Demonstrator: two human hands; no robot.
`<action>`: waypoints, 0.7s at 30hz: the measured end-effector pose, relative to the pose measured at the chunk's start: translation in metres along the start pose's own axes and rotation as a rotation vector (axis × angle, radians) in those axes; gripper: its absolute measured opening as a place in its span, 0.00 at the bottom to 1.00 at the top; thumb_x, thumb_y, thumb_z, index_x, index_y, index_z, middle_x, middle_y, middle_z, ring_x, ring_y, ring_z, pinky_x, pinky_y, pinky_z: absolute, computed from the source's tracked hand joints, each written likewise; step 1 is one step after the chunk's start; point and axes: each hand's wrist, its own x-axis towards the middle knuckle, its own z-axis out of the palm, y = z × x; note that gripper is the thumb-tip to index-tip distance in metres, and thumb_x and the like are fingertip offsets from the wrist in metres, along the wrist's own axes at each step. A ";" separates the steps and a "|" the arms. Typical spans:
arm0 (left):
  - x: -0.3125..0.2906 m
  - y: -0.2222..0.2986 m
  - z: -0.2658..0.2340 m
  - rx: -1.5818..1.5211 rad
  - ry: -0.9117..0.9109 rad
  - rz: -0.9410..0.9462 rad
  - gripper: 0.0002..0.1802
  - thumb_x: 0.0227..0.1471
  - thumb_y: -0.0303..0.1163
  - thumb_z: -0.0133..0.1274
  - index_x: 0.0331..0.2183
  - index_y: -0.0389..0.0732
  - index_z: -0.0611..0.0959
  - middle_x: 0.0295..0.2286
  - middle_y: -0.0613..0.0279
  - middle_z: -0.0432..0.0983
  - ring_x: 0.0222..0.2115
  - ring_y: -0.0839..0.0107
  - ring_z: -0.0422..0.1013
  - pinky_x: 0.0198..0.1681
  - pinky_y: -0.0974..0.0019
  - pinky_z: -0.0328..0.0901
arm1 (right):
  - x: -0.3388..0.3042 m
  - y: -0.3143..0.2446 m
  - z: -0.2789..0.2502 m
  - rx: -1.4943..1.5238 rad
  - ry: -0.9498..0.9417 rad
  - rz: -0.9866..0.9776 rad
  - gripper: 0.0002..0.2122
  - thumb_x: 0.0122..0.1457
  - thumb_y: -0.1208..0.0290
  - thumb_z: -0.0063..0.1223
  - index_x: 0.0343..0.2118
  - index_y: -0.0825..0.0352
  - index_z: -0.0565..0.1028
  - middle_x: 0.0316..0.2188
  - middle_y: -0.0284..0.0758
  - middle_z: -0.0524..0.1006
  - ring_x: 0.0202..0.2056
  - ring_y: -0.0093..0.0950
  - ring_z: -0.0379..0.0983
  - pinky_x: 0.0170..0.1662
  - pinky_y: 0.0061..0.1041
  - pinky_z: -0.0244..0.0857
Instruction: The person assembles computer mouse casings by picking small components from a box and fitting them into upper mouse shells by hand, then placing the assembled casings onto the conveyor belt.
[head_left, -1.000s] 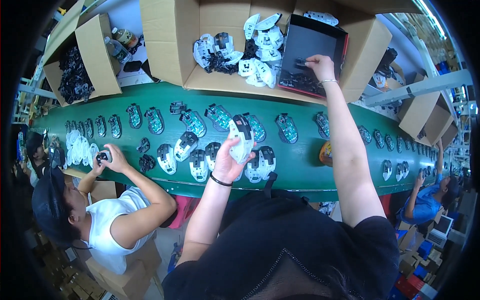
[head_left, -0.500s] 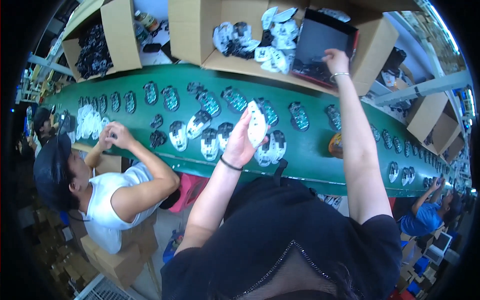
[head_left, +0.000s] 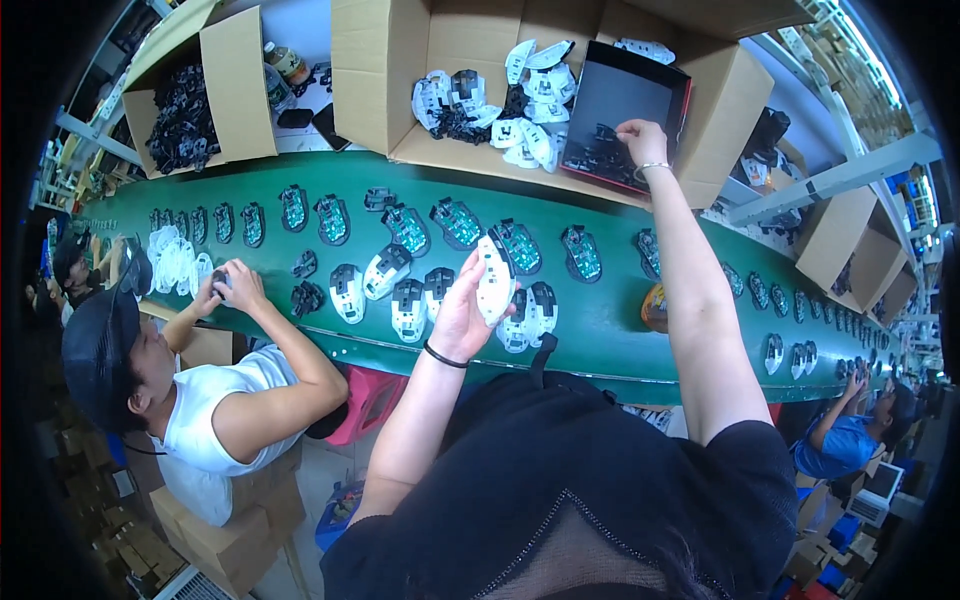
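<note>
My left hand (head_left: 462, 322) is wrapped round a white mouse top shell (head_left: 495, 282), held up above the bench with its hollow side showing several small dark spots. Reaching far forward, my right hand (head_left: 645, 143) is inside a black open box (head_left: 625, 95), its fingers drawn together. Whatever sits between those fingertips is too small to make out. Small dark parts (head_left: 603, 148) lie in the box beside them. Around my left hand on the green bench are white mouse shells with black parts (head_left: 407, 308) and mouse bases with green circuit boards (head_left: 515, 247).
A large cardboard carton (head_left: 400, 85) holds white shells and the black box. Another carton (head_left: 185, 120) has black parts. An orange round container (head_left: 655, 308) stands beneath my right forearm. On the left a co-worker (head_left: 240, 395) handles a small dark part near white pieces (head_left: 178, 262).
The whole view has shifted a little, so the bench sits lower and further left. My right fingers are nearer the small dark parts in the box. My left hand still holds the shell.
</note>
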 end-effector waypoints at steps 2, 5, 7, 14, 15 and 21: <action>0.000 0.002 -0.001 0.008 0.015 -0.001 0.18 0.54 0.41 0.46 0.46 0.49 0.69 0.35 0.62 0.73 0.37 0.63 0.71 0.31 0.61 0.68 | 0.001 0.000 0.002 -0.063 0.113 0.036 0.05 0.42 0.75 0.60 0.25 0.62 0.79 0.24 0.37 0.78 0.29 0.33 0.75 0.37 0.28 0.68; 0.003 0.006 -0.007 0.004 0.044 -0.010 0.21 0.54 0.41 0.46 0.49 0.50 0.66 0.36 0.64 0.72 0.36 0.64 0.71 0.30 0.62 0.69 | 0.006 -0.015 -0.001 -0.019 -0.015 -0.062 0.04 0.41 0.75 0.58 0.24 0.63 0.79 0.25 0.39 0.77 0.30 0.35 0.75 0.38 0.29 0.68; 0.006 0.005 -0.005 -0.006 0.068 -0.023 0.25 0.53 0.40 0.47 0.53 0.51 0.62 0.36 0.65 0.71 0.35 0.64 0.72 0.29 0.63 0.69 | 0.001 -0.025 0.002 -0.142 -0.217 -0.199 0.03 0.42 0.75 0.58 0.23 0.63 0.78 0.26 0.40 0.77 0.31 0.36 0.75 0.38 0.31 0.68; 0.017 0.010 -0.006 0.032 0.025 -0.026 0.17 0.52 0.41 0.48 0.45 0.50 0.70 0.35 0.62 0.74 0.36 0.63 0.71 0.31 0.60 0.68 | -0.006 -0.031 0.045 -0.292 -0.285 -0.102 0.04 0.44 0.73 0.57 0.25 0.62 0.78 0.27 0.39 0.77 0.33 0.36 0.75 0.39 0.32 0.68; 0.018 0.012 -0.007 0.021 0.040 -0.021 0.21 0.52 0.40 0.48 0.48 0.50 0.66 0.35 0.63 0.72 0.36 0.64 0.71 0.29 0.62 0.69 | 0.000 -0.024 0.046 -0.293 -0.284 -0.103 0.04 0.44 0.73 0.57 0.25 0.62 0.78 0.27 0.39 0.77 0.33 0.36 0.75 0.39 0.32 0.68; 0.020 0.019 -0.019 -0.004 0.065 -0.007 0.25 0.52 0.39 0.49 0.52 0.52 0.63 0.36 0.66 0.71 0.36 0.66 0.71 0.29 0.63 0.69 | 0.018 -0.010 0.041 -0.060 -0.183 -0.059 0.05 0.44 0.70 0.56 0.24 0.63 0.79 0.25 0.40 0.77 0.30 0.36 0.75 0.38 0.31 0.69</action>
